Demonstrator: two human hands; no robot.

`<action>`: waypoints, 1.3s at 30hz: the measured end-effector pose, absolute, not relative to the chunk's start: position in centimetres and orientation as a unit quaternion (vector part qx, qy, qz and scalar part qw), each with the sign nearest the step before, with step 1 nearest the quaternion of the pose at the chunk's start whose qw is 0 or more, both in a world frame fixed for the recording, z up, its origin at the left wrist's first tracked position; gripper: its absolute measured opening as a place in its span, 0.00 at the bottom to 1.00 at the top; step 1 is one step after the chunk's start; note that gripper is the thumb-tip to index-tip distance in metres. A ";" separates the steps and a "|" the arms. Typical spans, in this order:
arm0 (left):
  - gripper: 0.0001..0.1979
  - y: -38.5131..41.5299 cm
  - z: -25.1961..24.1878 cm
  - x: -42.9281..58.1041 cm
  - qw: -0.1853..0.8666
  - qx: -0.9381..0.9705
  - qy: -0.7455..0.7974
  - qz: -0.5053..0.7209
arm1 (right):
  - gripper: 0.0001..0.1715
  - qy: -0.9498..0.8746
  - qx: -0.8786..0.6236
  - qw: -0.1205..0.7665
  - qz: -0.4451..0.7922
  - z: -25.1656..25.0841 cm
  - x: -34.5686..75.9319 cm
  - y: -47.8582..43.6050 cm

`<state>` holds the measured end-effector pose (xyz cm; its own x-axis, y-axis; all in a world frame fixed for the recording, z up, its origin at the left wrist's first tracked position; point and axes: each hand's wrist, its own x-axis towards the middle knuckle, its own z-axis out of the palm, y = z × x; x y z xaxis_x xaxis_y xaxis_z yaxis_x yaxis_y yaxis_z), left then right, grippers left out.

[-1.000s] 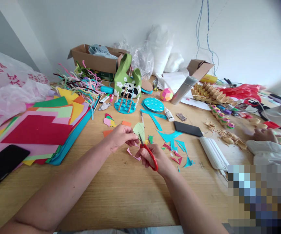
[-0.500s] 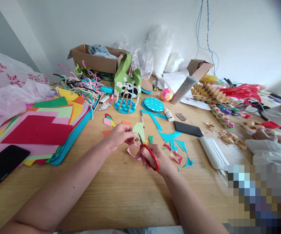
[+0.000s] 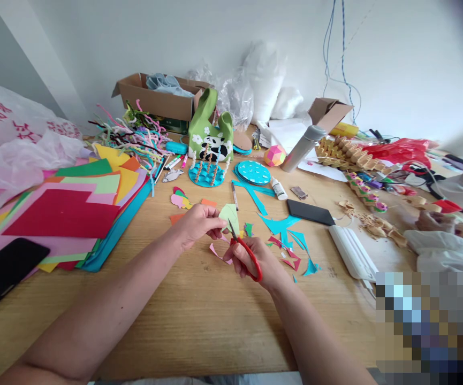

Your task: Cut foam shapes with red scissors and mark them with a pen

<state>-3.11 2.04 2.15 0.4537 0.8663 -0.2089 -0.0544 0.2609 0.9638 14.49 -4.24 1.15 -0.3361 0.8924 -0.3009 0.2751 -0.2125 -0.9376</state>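
Two bare hands over the desk (image 3: 199, 326), and here's the close work: the left hand (image 3: 201, 223) has its fingers pinched on a piece of light green paper (image 3: 228, 213), gripping it by the near left edge. In comes the right hand (image 3: 258, 261), fingers curled around the red handles of the scissors (image 3: 254, 259), their dark blades right up against that green piece; how wide the blades stand is too small to tell. A drawn line shows on the paper, held above the middle of the desk. Just beyond it lies a pen (image 3: 235, 195); underneath, a pink offcut (image 3: 217, 252). Off to the right, red scraps (image 3: 294, 262) and blue scraps (image 3: 281, 225) lie scattered. Over on the left, a stack of coloured sheets (image 3: 62, 214), red on top, with a black phone (image 3: 14, 272) at its near corner.
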 end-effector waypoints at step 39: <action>0.13 2.1 2.4 -3.0 0.696 0.452 0.392 0.397 | 0.28 -0.578 -0.485 0.274 0.596 0.9 14.7 -4.3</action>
<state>-2.99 2.07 2.41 0.3770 0.9073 -0.1862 -0.1984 0.2755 0.9406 14.72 -4.29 0.94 -0.3790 0.8878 -0.2611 0.2348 -0.1807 -0.9551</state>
